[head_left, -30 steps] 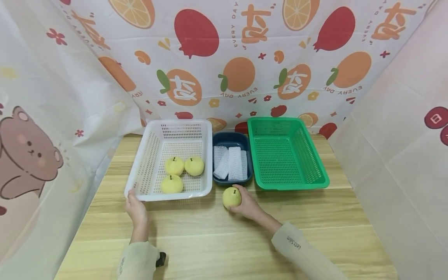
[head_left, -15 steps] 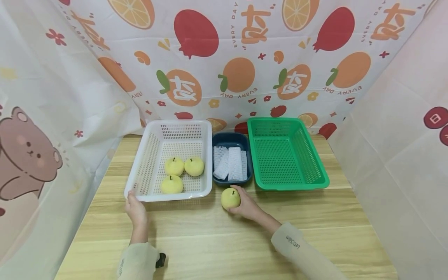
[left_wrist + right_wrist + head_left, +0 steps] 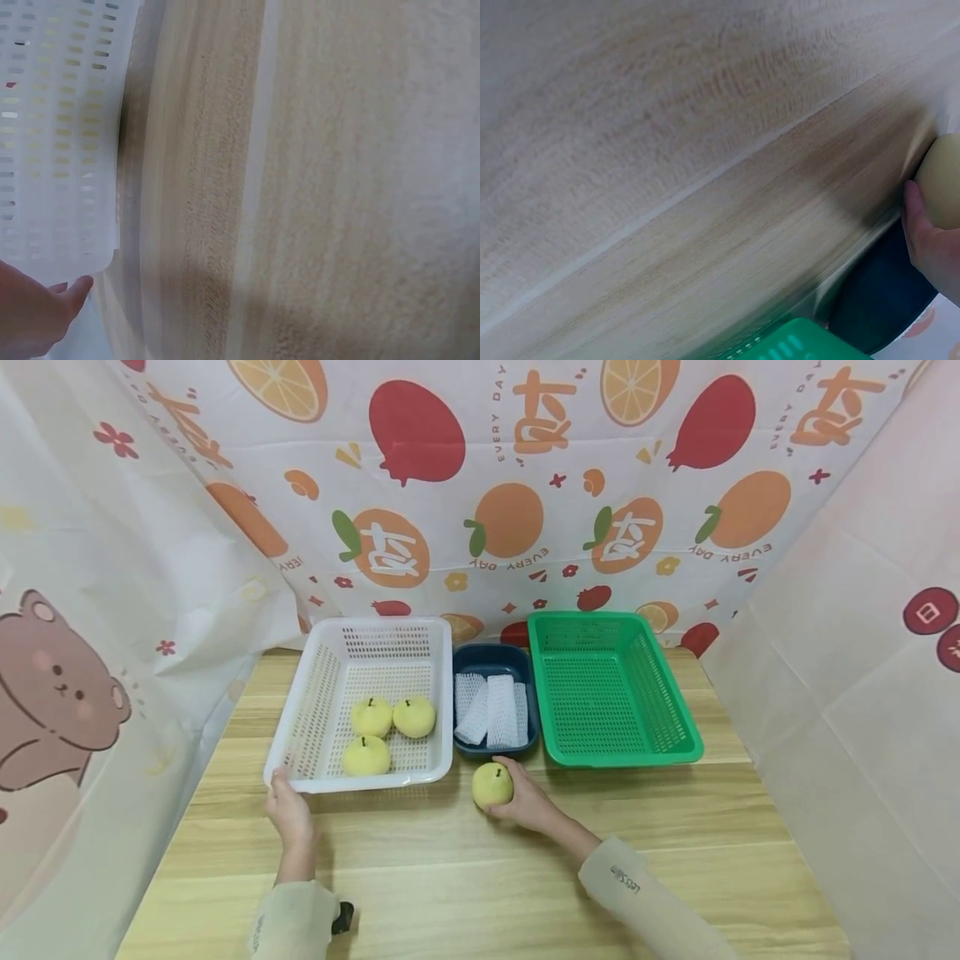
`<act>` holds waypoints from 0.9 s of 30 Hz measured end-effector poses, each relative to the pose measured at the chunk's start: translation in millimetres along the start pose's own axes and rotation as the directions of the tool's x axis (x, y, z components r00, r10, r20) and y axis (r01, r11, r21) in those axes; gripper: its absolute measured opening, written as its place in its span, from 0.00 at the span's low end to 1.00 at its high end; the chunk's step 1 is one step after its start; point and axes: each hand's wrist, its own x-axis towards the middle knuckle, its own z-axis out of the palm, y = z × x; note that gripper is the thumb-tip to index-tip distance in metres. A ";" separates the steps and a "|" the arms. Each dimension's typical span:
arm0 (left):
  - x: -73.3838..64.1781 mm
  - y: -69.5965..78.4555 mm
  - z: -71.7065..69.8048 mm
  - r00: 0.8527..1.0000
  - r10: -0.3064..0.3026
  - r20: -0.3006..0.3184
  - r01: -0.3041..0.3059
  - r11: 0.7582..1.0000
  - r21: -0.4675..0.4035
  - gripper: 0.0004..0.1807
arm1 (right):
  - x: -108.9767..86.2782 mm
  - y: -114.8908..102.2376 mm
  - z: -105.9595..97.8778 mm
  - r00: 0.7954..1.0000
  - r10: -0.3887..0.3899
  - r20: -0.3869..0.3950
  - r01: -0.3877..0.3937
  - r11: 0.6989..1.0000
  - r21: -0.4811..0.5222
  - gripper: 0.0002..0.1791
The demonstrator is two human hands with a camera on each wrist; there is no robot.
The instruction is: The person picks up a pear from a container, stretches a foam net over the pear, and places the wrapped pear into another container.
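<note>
My right hand (image 3: 529, 800) grips a round yellow pear (image 3: 492, 786) with a dark stem, close in front of the navy tray (image 3: 495, 754). Fingers and thumb wrap its right side; the right wrist view catches part of the pear (image 3: 941, 180) at its edge. At the left, my left hand (image 3: 290, 814) holds the front left corner of the white basket (image 3: 360, 783), its thumb at the rim. In the left wrist view that hand (image 3: 37, 315) is right under the basket's corner. Three more yellow pears (image 3: 367, 757) sit inside the basket.
White foam net sleeves (image 3: 502, 712) lie in the navy tray, which stands between the white basket and a green basket (image 3: 622, 760). All three stand on a wooden table (image 3: 450, 877) against a fruit-patterned curtain (image 3: 487, 460). Pale sheets hang at both sides.
My right hand and the pear have shifted very slightly left, still in front of the navy tray. My left hand stays at the white basket's corner.
</note>
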 end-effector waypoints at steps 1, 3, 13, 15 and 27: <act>-0.1 0.4 -0.2 1.000 -0.005 0.005 0.005 1.000 -0.023 0.26 | 0.2 -0.1 0.1 1.000 0.002 -0.001 -0.002 1.000 0.003 0.47; -1.0 0.9 -0.4 1.000 0.007 0.011 -0.007 1.000 -0.014 0.26 | 0.5 -0.4 0.2 1.000 0.008 -0.002 -0.008 1.000 0.006 0.47; -0.7 2.4 -2.0 0.999 -0.032 0.026 0.033 0.999 -0.027 0.28 | -1.6 -1.3 -2.1 1.000 -0.004 -0.006 0.004 1.000 -0.005 0.45; -1.0 3.5 -1.9 0.999 -0.038 0.035 0.039 0.999 -0.034 0.28 | -2.7 -0.5 -3.3 1.000 -0.007 -0.002 0.007 1.000 -0.010 0.44; 0.5 -0.7 -4.4 0.999 -0.032 0.044 0.032 0.999 -0.005 0.28 | -10.2 2.5 -8.2 0.999 0.017 0.035 -0.017 1.000 -0.011 0.44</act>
